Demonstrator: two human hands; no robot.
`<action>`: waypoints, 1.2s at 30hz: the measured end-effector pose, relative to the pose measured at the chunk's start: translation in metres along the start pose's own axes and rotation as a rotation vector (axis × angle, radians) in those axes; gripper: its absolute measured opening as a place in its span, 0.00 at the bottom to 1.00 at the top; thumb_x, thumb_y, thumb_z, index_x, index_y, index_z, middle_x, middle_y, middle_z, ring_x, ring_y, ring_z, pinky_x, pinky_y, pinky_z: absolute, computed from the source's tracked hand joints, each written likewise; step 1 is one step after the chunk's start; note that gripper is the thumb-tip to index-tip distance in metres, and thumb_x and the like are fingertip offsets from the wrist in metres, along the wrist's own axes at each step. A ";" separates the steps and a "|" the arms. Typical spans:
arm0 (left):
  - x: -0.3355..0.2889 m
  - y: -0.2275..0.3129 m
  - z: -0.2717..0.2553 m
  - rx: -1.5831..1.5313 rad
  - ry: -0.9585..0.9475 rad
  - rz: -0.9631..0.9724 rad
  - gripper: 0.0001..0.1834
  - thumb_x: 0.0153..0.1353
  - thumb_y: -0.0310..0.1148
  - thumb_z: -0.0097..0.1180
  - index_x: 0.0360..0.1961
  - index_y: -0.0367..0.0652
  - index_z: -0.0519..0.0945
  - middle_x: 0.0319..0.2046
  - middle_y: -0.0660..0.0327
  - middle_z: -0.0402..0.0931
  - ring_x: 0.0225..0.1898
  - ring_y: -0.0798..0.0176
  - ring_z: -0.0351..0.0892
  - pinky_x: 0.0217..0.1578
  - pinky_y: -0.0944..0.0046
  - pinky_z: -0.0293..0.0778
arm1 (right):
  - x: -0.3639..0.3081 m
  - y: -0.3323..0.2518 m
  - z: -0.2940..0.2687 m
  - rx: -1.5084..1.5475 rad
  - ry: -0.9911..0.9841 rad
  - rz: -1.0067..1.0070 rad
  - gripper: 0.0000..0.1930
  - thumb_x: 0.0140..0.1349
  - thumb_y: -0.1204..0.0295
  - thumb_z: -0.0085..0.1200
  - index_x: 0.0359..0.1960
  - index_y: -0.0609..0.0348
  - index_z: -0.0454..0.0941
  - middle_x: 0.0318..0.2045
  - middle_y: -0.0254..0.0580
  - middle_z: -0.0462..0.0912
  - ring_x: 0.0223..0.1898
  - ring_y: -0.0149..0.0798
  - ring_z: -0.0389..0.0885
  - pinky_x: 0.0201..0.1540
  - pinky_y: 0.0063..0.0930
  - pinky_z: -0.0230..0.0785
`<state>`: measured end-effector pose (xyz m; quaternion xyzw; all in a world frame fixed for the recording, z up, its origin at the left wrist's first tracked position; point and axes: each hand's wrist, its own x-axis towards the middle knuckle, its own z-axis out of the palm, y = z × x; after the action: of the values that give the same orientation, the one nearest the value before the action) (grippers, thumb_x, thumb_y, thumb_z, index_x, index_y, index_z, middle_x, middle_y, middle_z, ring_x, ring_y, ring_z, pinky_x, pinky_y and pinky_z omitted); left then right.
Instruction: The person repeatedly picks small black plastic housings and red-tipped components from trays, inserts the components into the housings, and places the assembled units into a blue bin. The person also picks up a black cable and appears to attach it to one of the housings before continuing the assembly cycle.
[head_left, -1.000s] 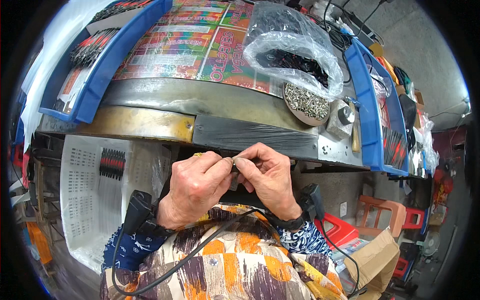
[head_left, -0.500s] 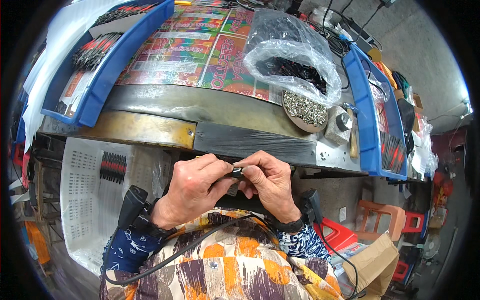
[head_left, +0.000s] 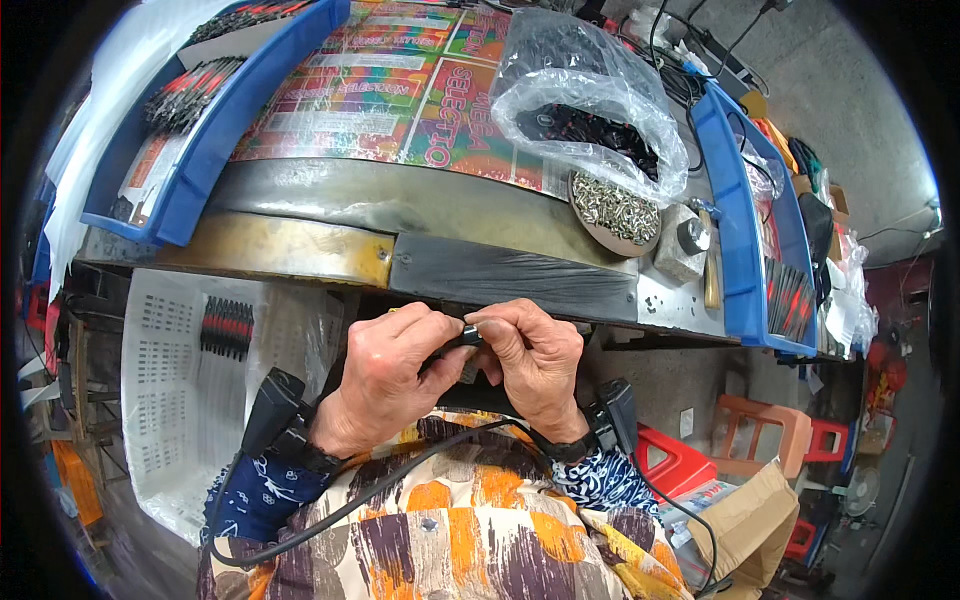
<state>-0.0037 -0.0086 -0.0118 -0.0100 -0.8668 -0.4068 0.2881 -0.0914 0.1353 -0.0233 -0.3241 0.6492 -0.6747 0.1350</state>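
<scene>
In front of the bench edge my left hand [head_left: 400, 362] and my right hand [head_left: 532, 360] meet at the fingertips. Between them is a small black part [head_left: 467, 336] with a pale glint on it; most of it is covered by the fingers, so its kind does not show. My left thumb and forefinger pinch it from one side. From the other side my right thumb and forefinger close on its end. The bench's dark wooden edge [head_left: 500, 285] lies just beyond both hands.
A bowl of small metal pieces [head_left: 615, 212] stands near a plastic bag of black parts [head_left: 590, 90]. Blue trays [head_left: 205, 175] [head_left: 740, 240] with black-and-red pieces flank the bench. A white basket [head_left: 185, 420] stands at left, a red stool [head_left: 672, 465] at right. A cable [head_left: 370, 490] crosses my lap.
My right thumb and fingertips have shifted slightly up and left on the black part. My left hand keeps its pinch. The whole view has moved a little.
</scene>
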 end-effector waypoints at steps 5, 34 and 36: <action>-0.001 -0.006 -0.002 0.009 -0.028 0.009 0.10 0.45 0.22 0.66 0.30 0.40 0.79 0.23 0.56 0.73 0.23 0.52 0.77 0.23 0.58 0.73 | 0.004 -0.001 -0.006 0.103 -0.093 0.170 0.11 0.70 0.69 0.56 0.37 0.66 0.82 0.22 0.33 0.80 0.19 0.20 0.75 0.19 0.14 0.65; -0.009 0.002 -0.004 0.169 0.004 0.039 0.09 0.46 0.23 0.64 0.28 0.41 0.77 0.24 0.59 0.72 0.24 0.54 0.77 0.24 0.58 0.74 | -0.003 -0.004 0.008 0.242 -0.037 0.259 0.04 0.67 0.76 0.57 0.37 0.65 0.79 0.24 0.30 0.78 0.19 0.18 0.71 0.20 0.13 0.63; -0.009 0.002 -0.006 0.172 -0.006 0.034 0.09 0.45 0.23 0.65 0.28 0.41 0.77 0.24 0.59 0.72 0.24 0.54 0.77 0.25 0.58 0.74 | -0.002 -0.006 0.003 0.258 -0.103 0.287 0.06 0.68 0.74 0.56 0.38 0.65 0.78 0.25 0.31 0.80 0.22 0.18 0.72 0.22 0.13 0.65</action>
<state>0.0069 -0.0103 -0.0117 -0.0009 -0.8992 -0.3257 0.2920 -0.0863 0.1351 -0.0186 -0.2424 0.5892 -0.7085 0.3034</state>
